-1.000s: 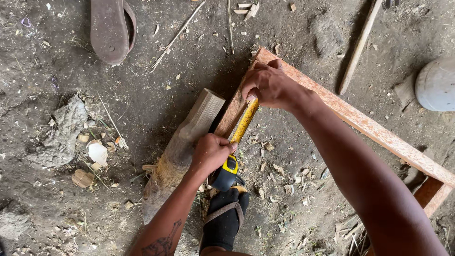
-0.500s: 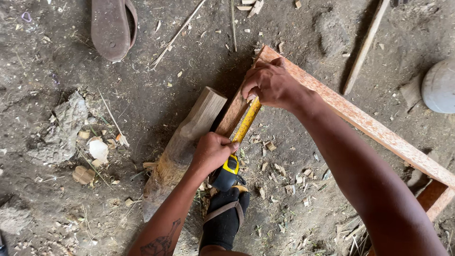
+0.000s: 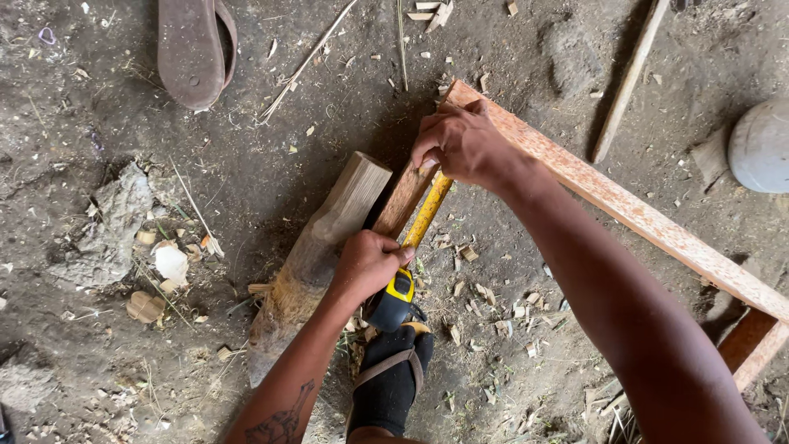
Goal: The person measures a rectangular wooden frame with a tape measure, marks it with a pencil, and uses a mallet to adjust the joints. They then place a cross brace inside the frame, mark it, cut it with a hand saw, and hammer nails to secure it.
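While stretched along the reddish wooden batten (image 3: 625, 205) on the dirt floor (image 3: 246, 164), yellow steel tape measure (image 3: 411, 255) could snap back: right hand (image 3: 464, 144) fingers only pinching its tip, left hand (image 3: 370, 263) fingers curled round the case. Rough log (image 3: 320, 247) alongside might roll, knocking it askew.

- No packages, labels, signs or screens show anywhere on the dirt ground.
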